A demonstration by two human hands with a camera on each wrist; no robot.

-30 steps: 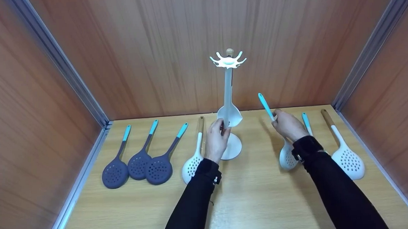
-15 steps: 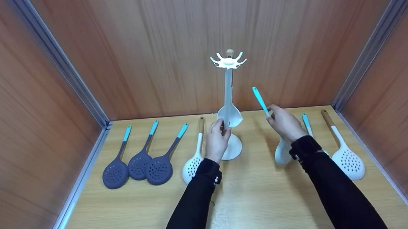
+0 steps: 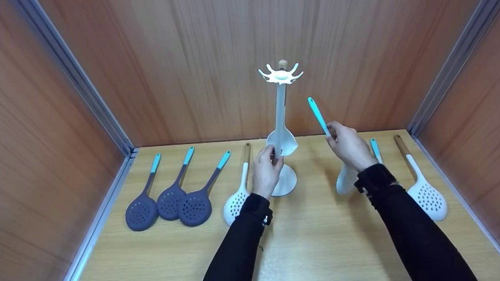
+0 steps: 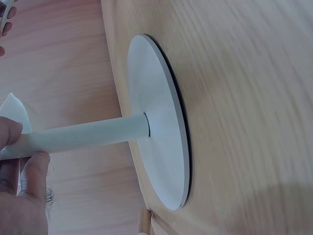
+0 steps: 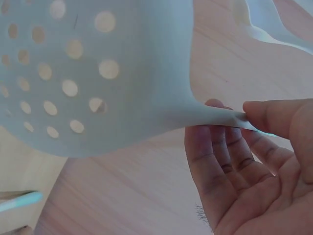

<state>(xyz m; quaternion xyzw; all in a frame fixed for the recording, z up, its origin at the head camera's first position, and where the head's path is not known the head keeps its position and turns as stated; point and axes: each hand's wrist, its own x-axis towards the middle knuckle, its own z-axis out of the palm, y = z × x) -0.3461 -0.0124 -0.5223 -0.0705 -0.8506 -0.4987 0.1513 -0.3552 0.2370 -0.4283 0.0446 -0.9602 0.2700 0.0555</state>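
My left hand (image 3: 265, 173) grips the pole (image 4: 93, 137) of a white utensil stand low down, above its round base (image 4: 159, 117). A crown of curved hooks (image 3: 281, 76) tops the stand, and a white ladle (image 3: 291, 143) hangs behind the pole. To the right of it, my right hand (image 3: 349, 146) pinches the white neck of a skimmer (image 5: 142, 93) between thumb and fingers. This skimmer is raised off the table and tilted, its turquoise handle end (image 3: 317, 114) pointing up and left toward the stand. Its perforated head is partly hidden behind the hand in the head view.
Three dark skimmers (image 3: 141, 213) with turquoise handle ends lie at the left, two overlapping. A white skimmer with a wooden handle (image 3: 236, 202) lies beside the left wrist. Right of the right hand lie another turquoise-handled utensil (image 3: 375, 148) and a white slotted turner (image 3: 427, 200). Wooden panels enclose the table.
My right hand has lifted the skimmer and moved slightly left, so its handle end stands higher and nearer the stand. My left hand stays on the pole.
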